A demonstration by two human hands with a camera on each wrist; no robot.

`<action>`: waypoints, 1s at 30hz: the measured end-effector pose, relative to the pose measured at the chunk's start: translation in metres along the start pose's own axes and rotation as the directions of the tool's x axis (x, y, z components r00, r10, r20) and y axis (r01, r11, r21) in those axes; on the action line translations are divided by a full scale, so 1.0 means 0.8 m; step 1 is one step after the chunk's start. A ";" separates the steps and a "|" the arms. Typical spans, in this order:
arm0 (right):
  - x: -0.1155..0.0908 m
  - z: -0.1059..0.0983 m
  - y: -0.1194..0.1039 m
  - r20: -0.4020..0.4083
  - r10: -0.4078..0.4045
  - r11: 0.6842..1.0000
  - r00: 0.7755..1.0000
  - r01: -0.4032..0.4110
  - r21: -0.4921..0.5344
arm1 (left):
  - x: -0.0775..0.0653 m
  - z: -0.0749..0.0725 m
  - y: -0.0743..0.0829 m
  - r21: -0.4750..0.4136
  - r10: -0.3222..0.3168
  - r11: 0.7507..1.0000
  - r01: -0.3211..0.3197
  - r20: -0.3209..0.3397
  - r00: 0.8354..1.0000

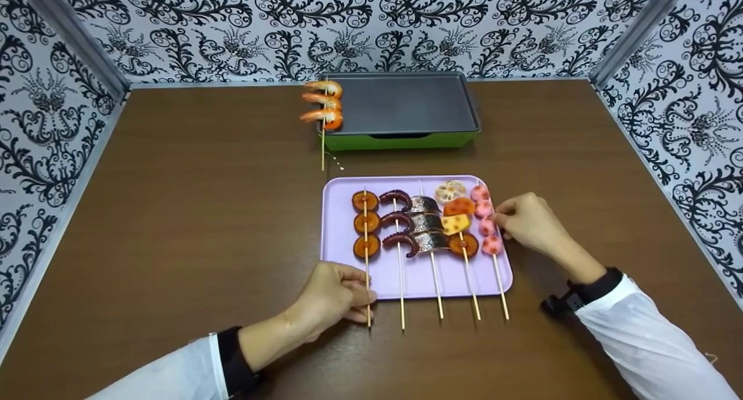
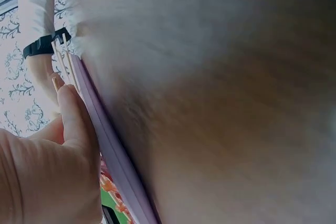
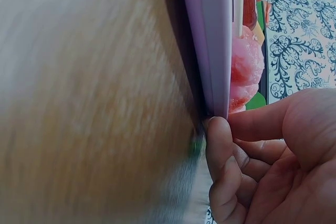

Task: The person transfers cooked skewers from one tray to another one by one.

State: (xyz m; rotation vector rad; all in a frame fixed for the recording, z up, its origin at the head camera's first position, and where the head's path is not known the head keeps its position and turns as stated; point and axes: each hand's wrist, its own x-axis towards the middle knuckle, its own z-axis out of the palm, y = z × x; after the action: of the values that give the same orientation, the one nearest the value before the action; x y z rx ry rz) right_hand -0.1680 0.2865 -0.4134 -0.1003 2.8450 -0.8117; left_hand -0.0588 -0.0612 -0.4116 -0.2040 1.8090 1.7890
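A lilac tray (image 1: 342, 278) bears several toy food skewers, their sticks jutting past its front edge. My left hand (image 1: 336, 295) is at the front left corner and pinches the stick of the leftmost skewer (image 1: 365, 223), which carries three brown round slices. The left wrist view shows the stick's end (image 2: 55, 83) at the thumb. At the tray's right edge my right hand (image 1: 531, 223) pinches the rim between thumb and forefinger, beside the pink ball skewer (image 1: 492, 245). Between these lie a tentacle skewer (image 1: 397, 221), a fish skewer (image 1: 426, 223) and a mixed vegetable skewer (image 1: 455, 224).
Behind the tray stands a green grill (image 1: 406, 140) with a dark flat plate on top. A shrimp skewer (image 1: 328, 120) lies over its left end, its stick pointing forward. Patterned panels (image 1: 348, 34) border the brown table (image 1: 203, 214) at the back and sides.
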 end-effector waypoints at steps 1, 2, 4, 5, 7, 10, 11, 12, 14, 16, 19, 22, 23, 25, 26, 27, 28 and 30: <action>0.000 0.000 0.000 -0.001 0.000 1.000 1.000 0.000 0.003 | 0.000 0.000 0.001 0.016 0.007 1.000 -0.007 -0.002 1.000; 0.001 0.001 0.001 -0.001 -0.001 1.000 1.000 0.001 0.005 | 0.000 0.001 0.001 0.035 0.015 0.999 -0.015 -0.005 1.000; 0.001 0.001 0.002 -0.003 -0.005 1.000 1.000 0.005 0.009 | 0.000 0.002 0.002 0.064 0.030 0.997 -0.029 -0.006 1.000; 0.001 0.002 0.002 -0.003 -0.007 1.000 1.000 0.007 0.011 | 0.000 0.002 0.002 0.081 0.039 0.996 -0.038 -0.004 0.999; 0.002 0.002 0.003 -0.003 -0.009 1.000 1.000 0.009 0.015 | -0.001 0.002 0.003 0.111 0.051 0.993 -0.050 0.001 0.999; 0.002 0.002 0.004 -0.003 -0.007 1.000 1.000 0.007 0.018 | 0.000 0.002 0.005 0.150 0.054 0.987 -0.055 0.012 0.998; 0.002 0.002 0.004 -0.003 -0.005 1.000 1.000 0.005 0.019 | 0.000 0.002 0.005 0.164 0.054 0.985 -0.056 0.015 0.998; 0.001 0.002 0.004 -0.001 -0.005 1.000 1.000 0.005 0.020 | 0.000 0.002 0.006 0.175 0.053 0.983 -0.055 0.016 0.998; 0.001 0.001 0.004 -0.002 -0.003 1.000 1.000 0.003 0.018 | 0.000 0.002 0.006 0.194 0.054 0.979 -0.057 0.021 0.998; 0.002 0.002 0.003 -0.002 -0.003 1.000 1.000 0.003 0.018 | 0.001 0.002 0.007 0.207 0.060 0.976 -0.064 0.025 0.998; 0.002 0.002 0.003 -0.004 -0.003 1.000 1.000 0.003 0.019 | 0.001 0.002 0.006 0.213 0.068 0.974 -0.073 0.030 0.997; 0.001 0.001 0.004 -0.005 -0.003 1.000 1.000 0.003 0.021 | 0.002 0.002 0.005 0.219 0.073 0.973 -0.079 0.033 0.997; 0.001 0.001 0.004 -0.007 -0.002 1.000 1.000 0.002 0.018 | 0.002 0.002 0.004 0.221 0.073 0.972 -0.079 0.034 0.997; 0.001 0.001 0.004 -0.011 -0.003 1.000 1.000 0.003 0.013 | 0.002 0.002 0.003 0.231 0.075 0.970 -0.081 0.036 0.997; 0.001 0.001 0.004 -0.012 -0.003 1.000 1.000 0.003 0.012 | 0.002 0.002 0.003 0.236 0.077 0.968 -0.084 0.038 0.996; 0.001 0.001 0.004 -0.014 -0.003 1.000 1.000 0.003 0.011 | 0.003 0.002 0.003 0.243 0.080 0.966 -0.087 0.040 0.996; 0.000 0.001 0.004 -0.014 -0.004 1.000 1.000 0.004 0.011 | 0.003 0.002 0.003 0.252 0.083 0.963 -0.091 0.041 0.996; 0.001 0.001 0.005 -0.014 -0.004 1.000 1.000 0.004 0.010 | 0.003 0.002 0.004 0.263 0.084 0.960 -0.094 0.046 0.995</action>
State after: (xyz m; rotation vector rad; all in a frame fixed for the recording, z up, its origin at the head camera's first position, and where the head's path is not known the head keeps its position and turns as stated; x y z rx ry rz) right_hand -0.1684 0.2892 -0.4161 -0.0998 2.8539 -0.8310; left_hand -0.0618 -0.0590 -0.4098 0.0139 2.0365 1.5768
